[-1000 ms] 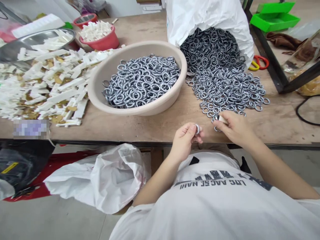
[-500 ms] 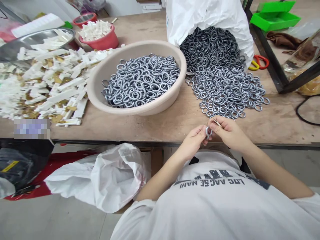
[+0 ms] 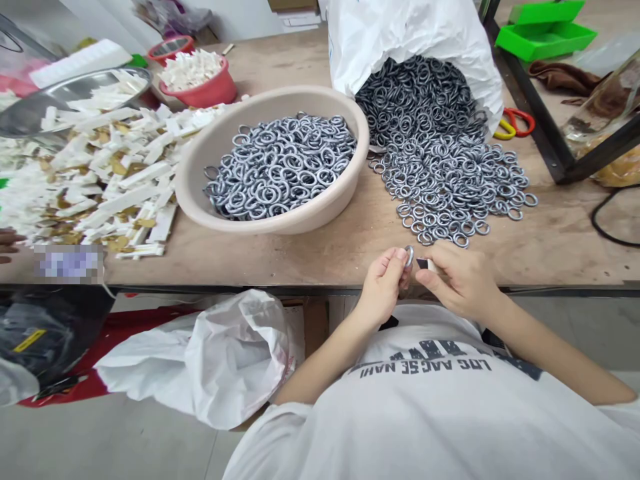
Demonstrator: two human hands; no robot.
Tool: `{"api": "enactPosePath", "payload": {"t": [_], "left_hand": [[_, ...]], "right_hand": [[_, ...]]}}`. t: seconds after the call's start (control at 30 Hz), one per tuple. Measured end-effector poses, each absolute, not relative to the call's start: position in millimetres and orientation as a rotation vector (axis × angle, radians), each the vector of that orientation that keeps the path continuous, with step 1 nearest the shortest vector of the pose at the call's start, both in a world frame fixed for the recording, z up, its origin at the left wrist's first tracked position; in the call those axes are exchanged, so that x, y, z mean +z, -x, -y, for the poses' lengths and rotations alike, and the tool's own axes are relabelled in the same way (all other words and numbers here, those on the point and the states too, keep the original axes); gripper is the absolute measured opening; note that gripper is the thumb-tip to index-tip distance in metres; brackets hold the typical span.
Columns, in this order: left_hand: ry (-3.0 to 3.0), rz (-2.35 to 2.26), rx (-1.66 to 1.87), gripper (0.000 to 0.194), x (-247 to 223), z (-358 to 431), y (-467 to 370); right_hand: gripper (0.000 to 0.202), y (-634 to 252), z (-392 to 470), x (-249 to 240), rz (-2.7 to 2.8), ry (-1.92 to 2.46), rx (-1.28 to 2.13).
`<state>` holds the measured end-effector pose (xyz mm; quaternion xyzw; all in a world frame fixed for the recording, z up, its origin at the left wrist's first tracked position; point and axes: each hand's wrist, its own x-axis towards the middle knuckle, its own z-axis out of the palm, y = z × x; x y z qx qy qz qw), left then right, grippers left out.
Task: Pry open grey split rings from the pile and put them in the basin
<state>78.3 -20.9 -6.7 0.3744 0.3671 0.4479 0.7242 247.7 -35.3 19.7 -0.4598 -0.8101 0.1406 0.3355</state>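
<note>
light bright, even; shadows soft; edges stretched, slightly blurred; pixelated patch (image 3: 69,265) left

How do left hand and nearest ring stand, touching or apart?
Touching. The head view shows the left hand pinching the ring between thumb and fingers.

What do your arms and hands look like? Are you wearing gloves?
No gloves! My left hand and right hand are bare, and so are my forearms. My white T-shirt has short sleeves and dark printing.
</note>
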Motion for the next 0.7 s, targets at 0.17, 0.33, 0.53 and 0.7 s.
{"api": "enactPosePath", "payload": {"t": [0.17, 0.33, 0.53, 0.7], "left_hand": [[-0.834, -0.823, 0.982, 0.048, -6, 26, -80], [-1.047, -0.851, 0.923, 0.048, -7, 22, -72], [-1.217, -0.816, 0.750, 0.048, -10, 19, -63], [-1.097, -0.751, 0.697, 0.046, -13, 24, -59]], "right_hand": [[0.032, -246, 36, 23, 2.189, 1.242, 0.293], [0.037, -247, 35, 26, 2.165, 1.218, 0.499], [0.044, -254, 26, 21, 2.117, 1.313, 0.566], [0.047, -289, 15, 7, 1.935, 1.467, 0.539]]}}
